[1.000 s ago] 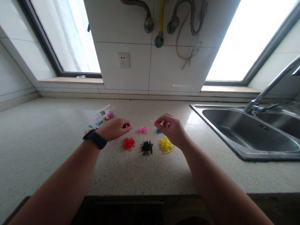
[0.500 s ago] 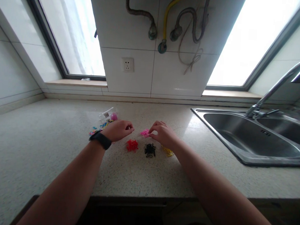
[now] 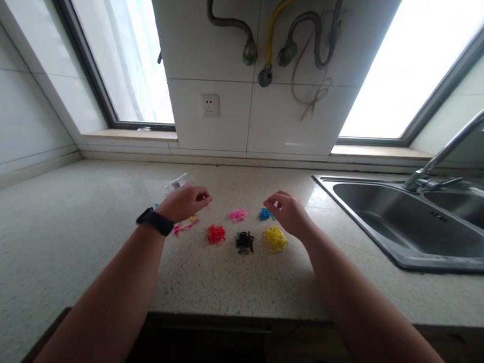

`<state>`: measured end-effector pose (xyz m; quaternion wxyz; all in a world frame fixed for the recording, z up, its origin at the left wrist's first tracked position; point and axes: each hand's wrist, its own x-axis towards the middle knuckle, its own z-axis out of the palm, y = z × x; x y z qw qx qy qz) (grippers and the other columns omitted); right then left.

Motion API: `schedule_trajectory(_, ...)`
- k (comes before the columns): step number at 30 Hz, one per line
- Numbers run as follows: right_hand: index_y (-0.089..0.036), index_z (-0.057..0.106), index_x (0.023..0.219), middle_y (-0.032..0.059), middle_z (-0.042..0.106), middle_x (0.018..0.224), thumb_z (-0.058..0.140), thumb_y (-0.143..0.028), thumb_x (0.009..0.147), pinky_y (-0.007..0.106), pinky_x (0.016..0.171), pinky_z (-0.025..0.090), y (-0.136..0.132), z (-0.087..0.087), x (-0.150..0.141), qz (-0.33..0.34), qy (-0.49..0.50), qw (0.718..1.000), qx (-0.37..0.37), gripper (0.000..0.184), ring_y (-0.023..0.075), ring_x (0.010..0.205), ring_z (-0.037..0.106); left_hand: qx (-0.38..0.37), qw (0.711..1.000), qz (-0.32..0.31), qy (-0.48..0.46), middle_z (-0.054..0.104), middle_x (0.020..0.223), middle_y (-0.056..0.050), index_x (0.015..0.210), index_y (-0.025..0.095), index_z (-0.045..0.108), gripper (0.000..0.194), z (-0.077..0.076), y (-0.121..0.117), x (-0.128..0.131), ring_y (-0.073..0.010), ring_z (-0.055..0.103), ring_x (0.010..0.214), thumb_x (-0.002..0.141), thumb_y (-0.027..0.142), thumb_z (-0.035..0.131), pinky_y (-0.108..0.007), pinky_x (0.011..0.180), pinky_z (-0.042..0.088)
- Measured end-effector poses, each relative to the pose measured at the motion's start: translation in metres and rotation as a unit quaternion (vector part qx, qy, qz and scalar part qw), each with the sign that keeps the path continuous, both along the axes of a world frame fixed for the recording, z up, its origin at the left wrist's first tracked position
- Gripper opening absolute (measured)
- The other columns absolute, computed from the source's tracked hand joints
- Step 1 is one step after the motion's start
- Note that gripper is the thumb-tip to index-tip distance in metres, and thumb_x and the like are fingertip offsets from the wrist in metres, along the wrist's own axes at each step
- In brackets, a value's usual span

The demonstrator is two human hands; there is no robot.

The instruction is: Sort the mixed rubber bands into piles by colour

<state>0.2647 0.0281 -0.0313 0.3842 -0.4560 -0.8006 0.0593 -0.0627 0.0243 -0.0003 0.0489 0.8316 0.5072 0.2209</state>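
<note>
Small rubber bands lie sorted by colour on the counter: a pink pile (image 3: 239,215), a blue pile (image 3: 265,214), a red pile (image 3: 216,234), a black pile (image 3: 245,240) and a yellow pile (image 3: 275,239). My left hand (image 3: 191,200) is closed in a pinch left of the pink pile; a tiny pink rubber band (image 3: 209,206) shows below its fingertips. Mixed bands (image 3: 186,226) lie partly hidden under that hand. My right hand (image 3: 286,210) is pinched at the blue pile, and what its fingertips hold, if anything, is too small to make out.
A clear plastic box (image 3: 178,182) stands behind my left hand. To the right, a steel sink (image 3: 383,252) with a faucet (image 3: 439,158) is set into the counter (image 3: 237,288). A wall socket (image 3: 209,105) and hoses (image 3: 272,33) are at the back.
My right hand has moved right, from the pink pile to the blue one, uncovering the yellow pile. My left hand has drawn slightly left, and the camera view has shifted a little.
</note>
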Motion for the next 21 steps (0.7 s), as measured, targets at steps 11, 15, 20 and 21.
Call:
schedule_trajectory(11, -0.018, 0.070, 0.083, 0.0026, 0.061, 0.081, 0.057, -0.029, 0.092, 0.029, 0.063, 0.042, -0.008, 0.005, 0.007, 0.045, 0.002, 0.999, -0.009, 0.019, 0.0130, 0.064, 0.051, 0.048, 0.993, 0.091, -0.050, 0.069, 0.073, -0.003, 0.090, 0.018, 0.071, 0.038, 0.008, 0.001, -0.038, -0.0161, 0.058, 0.066, 0.091, 0.048, 0.047, -0.026, 0.062, 0.038)
schedule_trajectory(15, -0.019, 0.070, 0.081, 0.0037, 0.062, 0.082, 0.057, -0.031, 0.092, 0.029, 0.062, 0.042, -0.007, 0.004, 0.007, 0.056, -0.002, 0.998, -0.019, 0.021, 0.0134, 0.064, 0.052, 0.050, 0.988, 0.143, -0.037, 0.071, 0.077, -0.005, 0.090, 0.019, 0.072, 0.042, 0.002, 0.010, -0.054, -0.0183, 0.061, 0.069, 0.090, 0.053, 0.047, -0.028, 0.063, 0.039)
schedule_trajectory(20, -0.019, 0.069, 0.080, 0.0035, 0.062, 0.080, 0.059, -0.031, 0.091, 0.030, 0.061, 0.041, -0.005, 0.001, 0.008, 0.056, -0.007, 0.998, -0.015, 0.020, 0.0132, 0.062, 0.050, -0.039, 0.992, 0.122, -0.007, 0.074, 0.087, -0.007, 0.093, 0.020, 0.074, 0.042, -0.010, 0.019, -0.066, -0.0204, 0.064, 0.078, 0.085, 0.056, 0.053, -0.028, 0.069, 0.043)
schedule_trajectory(21, -0.019, 0.069, 0.080, 0.0033, 0.062, 0.080, 0.059, -0.031, 0.091, 0.030, 0.061, 0.041, -0.005, 0.000, 0.009, 0.057, -0.009, 0.998, -0.014, 0.019, 0.0132, 0.062, 0.050, -0.060, 0.993, 0.105, 0.000, 0.074, 0.090, -0.006, 0.094, 0.021, 0.075, 0.041, -0.011, 0.019, -0.067, -0.0203, 0.065, 0.079, 0.084, 0.055, 0.055, -0.028, 0.071, 0.044)
